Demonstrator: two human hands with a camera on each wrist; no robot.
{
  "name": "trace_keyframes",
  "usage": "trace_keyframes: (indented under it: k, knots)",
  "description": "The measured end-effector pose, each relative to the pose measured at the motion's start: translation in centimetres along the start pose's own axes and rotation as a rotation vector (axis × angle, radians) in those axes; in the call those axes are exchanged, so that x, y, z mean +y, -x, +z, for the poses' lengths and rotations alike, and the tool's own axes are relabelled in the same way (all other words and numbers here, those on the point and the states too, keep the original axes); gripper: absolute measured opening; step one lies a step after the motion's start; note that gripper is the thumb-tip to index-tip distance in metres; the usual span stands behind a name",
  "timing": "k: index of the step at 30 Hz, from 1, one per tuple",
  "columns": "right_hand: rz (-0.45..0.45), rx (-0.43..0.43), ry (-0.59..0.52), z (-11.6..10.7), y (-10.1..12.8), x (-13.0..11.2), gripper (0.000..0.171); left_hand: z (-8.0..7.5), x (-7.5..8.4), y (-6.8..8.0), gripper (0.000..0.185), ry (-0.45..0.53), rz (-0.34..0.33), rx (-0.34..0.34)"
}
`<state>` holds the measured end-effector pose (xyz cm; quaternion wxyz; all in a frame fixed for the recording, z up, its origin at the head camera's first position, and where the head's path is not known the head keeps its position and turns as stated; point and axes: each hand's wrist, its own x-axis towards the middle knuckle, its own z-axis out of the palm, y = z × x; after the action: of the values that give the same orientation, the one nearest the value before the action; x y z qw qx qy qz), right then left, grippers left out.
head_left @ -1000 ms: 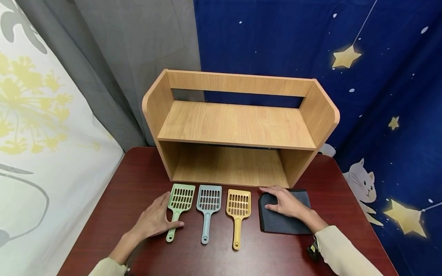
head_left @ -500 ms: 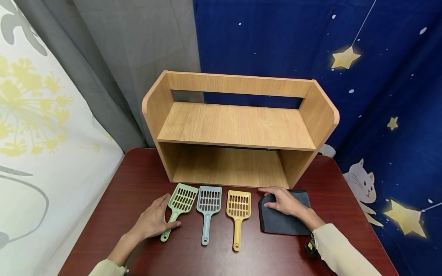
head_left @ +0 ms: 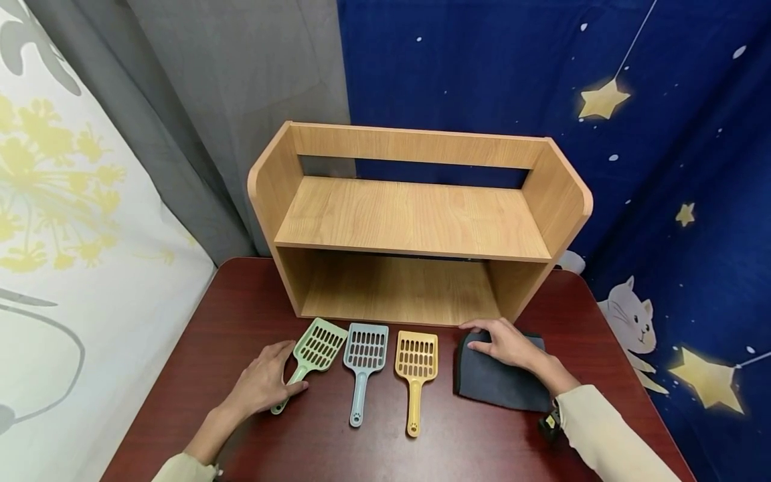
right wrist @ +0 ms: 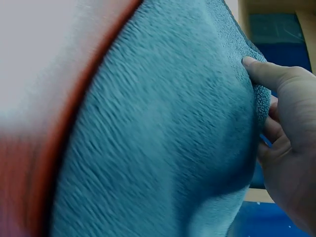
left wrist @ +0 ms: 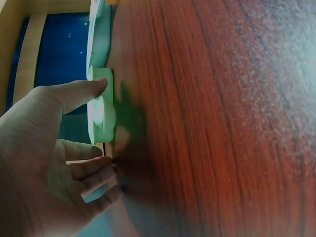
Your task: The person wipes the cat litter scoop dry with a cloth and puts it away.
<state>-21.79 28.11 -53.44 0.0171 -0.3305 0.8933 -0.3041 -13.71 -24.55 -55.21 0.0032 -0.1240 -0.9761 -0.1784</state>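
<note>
A green litter scoop (head_left: 319,345) lies slanted on the table, its head leaning to the right. My left hand (head_left: 260,379) has its thumb across the handle and its fingers on the far left side; in the left wrist view the green scoop (left wrist: 101,118) sits between thumb and index finger. To the right, a folded dark grey cloth (head_left: 502,381) has its near part lifted a little. My right hand (head_left: 506,345) pinches the cloth's upper edge, and in the right wrist view the thumb (right wrist: 261,71) presses on the fuzzy cloth with the fingers behind it.
A blue litter scoop (head_left: 365,355) and a yellow litter scoop (head_left: 415,361) lie between the hands, handles toward the person. Behind them stands a two-level wooden shelf (head_left: 409,214). All rest on a dark red table (head_left: 337,455) with curtains around.
My left hand has turned the green scoop, its handle swinging left and its head tilting right, against the blue one. My right hand has shifted slightly right, raising the cloth's edge.
</note>
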Motion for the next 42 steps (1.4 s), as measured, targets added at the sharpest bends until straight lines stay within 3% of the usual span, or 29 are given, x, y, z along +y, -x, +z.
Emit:
trace_keyframes:
  k: [14, 19, 26, 35, 42]
  knots:
    - [-0.008, 0.102, -0.027, -3.8, 0.7, -0.3, 0.033, 0.0, -0.6, 0.1, 0.069, 0.060, -0.009, 0.042]
    - [0.023, 0.104, -0.058, -5.4, 1.3, -0.7, 0.033, -0.1, -0.7, 0.2, 0.051, 0.100, -0.009, 0.046]
    - [0.075, 0.084, -0.184, -7.1, 2.0, -0.9, 0.032, -0.2, -0.7, 0.2, 0.024, 0.135, 0.023, 0.074]
    - [0.088, 0.084, -0.335, -8.2, 2.5, -0.9, 0.033, -0.3, -0.8, 0.1, 0.020, 0.193, 0.013, 0.066]
    - [0.152, 0.133, -0.390, -8.5, 2.9, -1.6, 0.029, -0.4, -1.0, 0.1, 0.020, 0.191, 0.021, 0.077]
